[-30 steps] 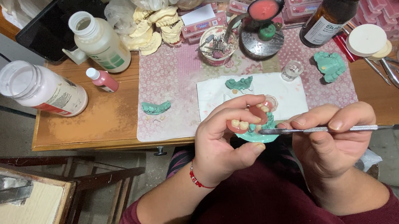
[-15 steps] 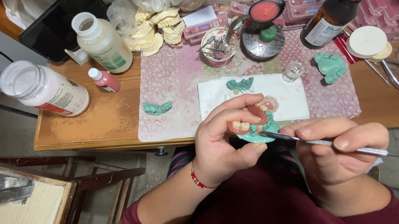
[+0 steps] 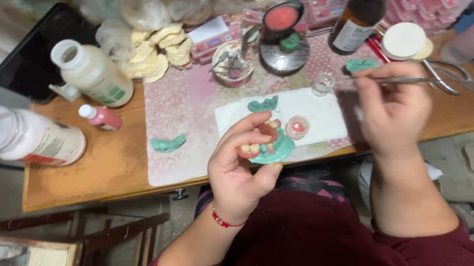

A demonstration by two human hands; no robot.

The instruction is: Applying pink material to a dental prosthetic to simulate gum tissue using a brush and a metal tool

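We note the left hand curled about a green dental cast with pink wax and a row of teeth: thumb beneath, fingers bent over the top, so the hand is mostly closed on it. The cast sits at the fingertips, above the palm and over the near edge of the table. It lies roughly level; its long axis seems to run left to right, the toothed side turned toward the fingers, though the fingers hide much of it. Our right hand is raised farther right, well apart from the cast, fingers pinched shut on a thin metal instrument. The instrument lies near horizontal, its long axis left to right; which end is the working tip we cannot tell. On the white paper sheet just beyond the cast we see a small round dish of pink material and another green cast. A third green piece lies on the patterned mat to the left.
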